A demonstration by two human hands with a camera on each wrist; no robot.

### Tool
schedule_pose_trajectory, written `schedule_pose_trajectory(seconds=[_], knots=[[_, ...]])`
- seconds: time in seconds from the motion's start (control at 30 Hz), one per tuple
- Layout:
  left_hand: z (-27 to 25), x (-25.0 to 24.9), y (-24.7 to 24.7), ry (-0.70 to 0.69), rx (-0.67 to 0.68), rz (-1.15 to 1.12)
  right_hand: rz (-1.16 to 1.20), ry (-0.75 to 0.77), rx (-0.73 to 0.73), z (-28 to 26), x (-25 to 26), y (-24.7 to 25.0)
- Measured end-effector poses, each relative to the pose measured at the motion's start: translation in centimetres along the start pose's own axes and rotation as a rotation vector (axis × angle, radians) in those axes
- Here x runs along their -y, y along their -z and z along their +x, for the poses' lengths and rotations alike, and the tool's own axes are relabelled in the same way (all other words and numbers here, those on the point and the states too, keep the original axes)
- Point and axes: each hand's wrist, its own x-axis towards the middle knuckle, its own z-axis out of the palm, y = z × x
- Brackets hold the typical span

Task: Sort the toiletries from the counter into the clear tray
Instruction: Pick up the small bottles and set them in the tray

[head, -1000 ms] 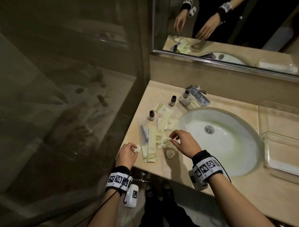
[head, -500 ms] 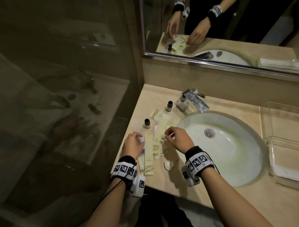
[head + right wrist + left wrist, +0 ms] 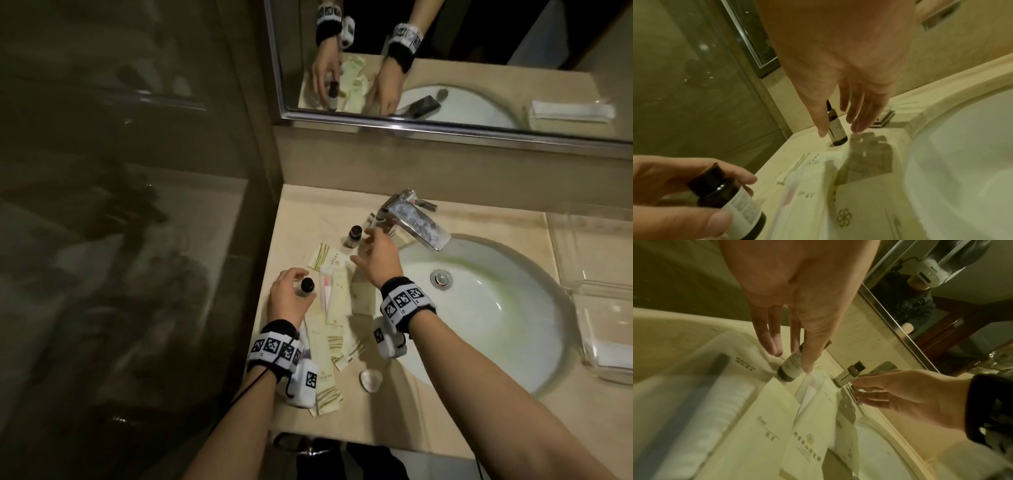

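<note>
Starting at the left, our left hand point(image 3: 289, 298) has its thumb and fingers curled round a small dark bottle point(image 3: 306, 287) with a pale label, gripping the body below the cap so the bottle stays close to upright; whether it has left the counter point(image 3: 455, 431) we cannot tell. Just right of it the flat paper sachets point(image 3: 334, 301) lie overlapping in a loose strip down the counter's left side, probably left for later because they are thin and harder to pinch than a bottle. A small pale round piece point(image 3: 370, 379) sits near the front edge. Further back our right hand point(image 3: 378, 255) holds nothing: its fingers are spread wide, thumb on one side and fingers on the other of a second dark bottle point(image 3: 354, 236) standing upright by the faucet point(image 3: 416, 221), near it but not yet closed on it. We judge the wide spread is there to straddle the bottle without tipping it. Beyond the sink point(image 3: 486, 308), at the far right, the clear tray point(image 3: 603, 329) waits well apart from the toiletries, holding what looks like a folded white cloth; none of the bottles or sachets is in it yet
</note>
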Motion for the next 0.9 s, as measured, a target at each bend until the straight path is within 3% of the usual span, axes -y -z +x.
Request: schedule_pose_trajectory(seconds=[0.3, 0.4, 0.67, 0.9], knots=[[0.8, 0.3, 0.5, -0.027, -0.027, -0.078, 0.032, 0.049, -0.061, 1.0, 1.3, -0.7], [0.6, -1.3, 1.7, -0.077, -0.029, -0.174, 0.104, 0.185, -0.074, -0.4, 2.1, 0.6], [-0.8, -10.1, 3.1, -0.228, -0.016, -0.325, 0.265, 0.307, -0.121, -5.0, 2.3, 8.6], [-4.7, -18.1, -2.6, -0.357, 0.129, -0.392, 0.431, 0.246, -0.124, -7.6, -3.5, 18.4]])
